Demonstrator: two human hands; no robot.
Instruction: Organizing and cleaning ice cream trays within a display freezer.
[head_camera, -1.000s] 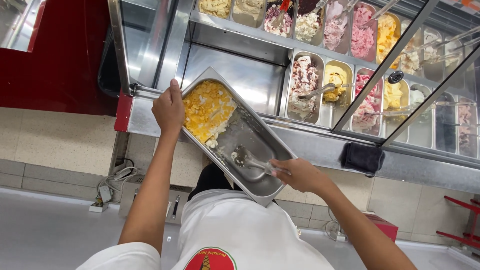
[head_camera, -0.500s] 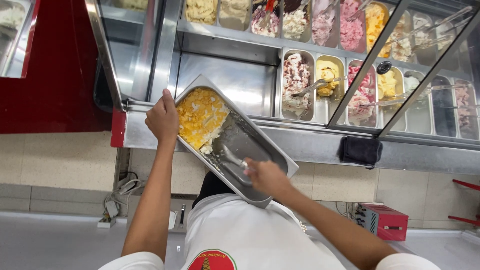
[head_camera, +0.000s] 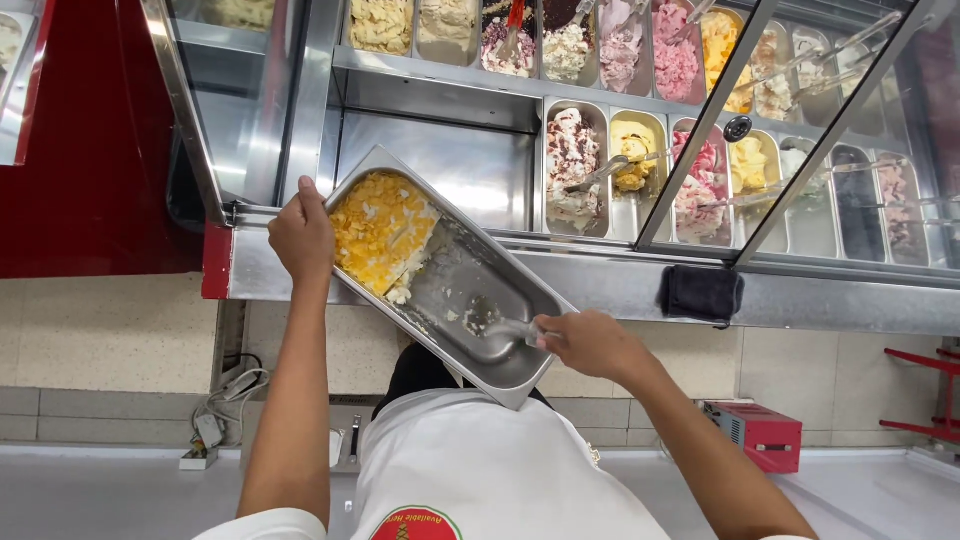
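Head view, left hand (head_camera: 300, 235) gripping steel pan (head_camera: 480, 290) rim, right hand (head_camera: 590, 343) clasping metal scoop (head_camera: 500, 328), yellow ice cream (head_camera: 380, 228) inside.

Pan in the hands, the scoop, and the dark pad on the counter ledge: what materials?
Pan: looks like stainless steel, brushed grey with soft reflections and a rolled rim; the left hand grips its far edge. Scoop: shiny metal too, probably steel; its handle is hidden in the right hand. Dark pad: matte black, soft-edged, likely cloth or foam; cannot tell which.
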